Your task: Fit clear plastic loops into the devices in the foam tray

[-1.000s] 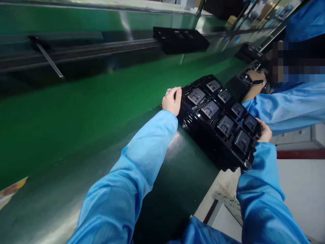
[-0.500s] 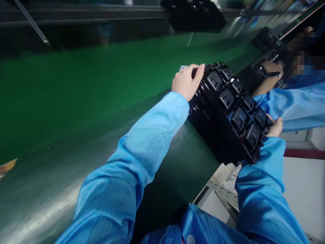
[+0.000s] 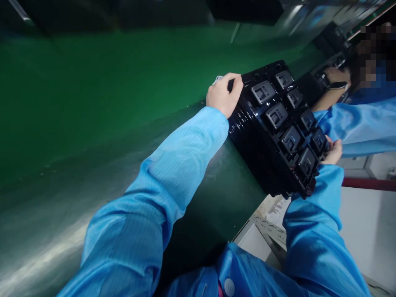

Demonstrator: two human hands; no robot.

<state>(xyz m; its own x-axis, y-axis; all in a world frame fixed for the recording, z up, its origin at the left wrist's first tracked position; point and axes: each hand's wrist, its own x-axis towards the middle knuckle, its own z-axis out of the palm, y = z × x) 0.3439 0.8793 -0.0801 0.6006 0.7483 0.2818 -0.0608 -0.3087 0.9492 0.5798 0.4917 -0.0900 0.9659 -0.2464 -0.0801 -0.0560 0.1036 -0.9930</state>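
A stack of glossy black plastic trays (image 3: pixel 247 144) sits over the right end of the green surface, its near corner above the table edge. Several dark grey square parts (image 3: pixel 276 115) lie in the pockets of the top tray. My left hand (image 3: pixel 223 94) is closed around the stack's left end, thumb on the upper rim. Gripping the opposite end is my right hand (image 3: pixel 333 150), its thumb up and most fingers hidden behind the trays. A small whitish piece (image 3: pixel 218 79) shows just beyond my left hand.
The green table (image 3: pixel 102 103) stretches left and away. Another black tray or box (image 3: pixel 247 10) is at the top. On the right, a co-worker's hand (image 3: pixel 338 76) with a wristband is near black trays (image 3: pixel 318 76). A metal frame (image 3: pixel 269 231) and white panel (image 3: pixel 366 227) are below.
The tray stack has tilted slightly, so more of its top faces me. Both my hands keep their hold and appear a little farther left and higher in the view.
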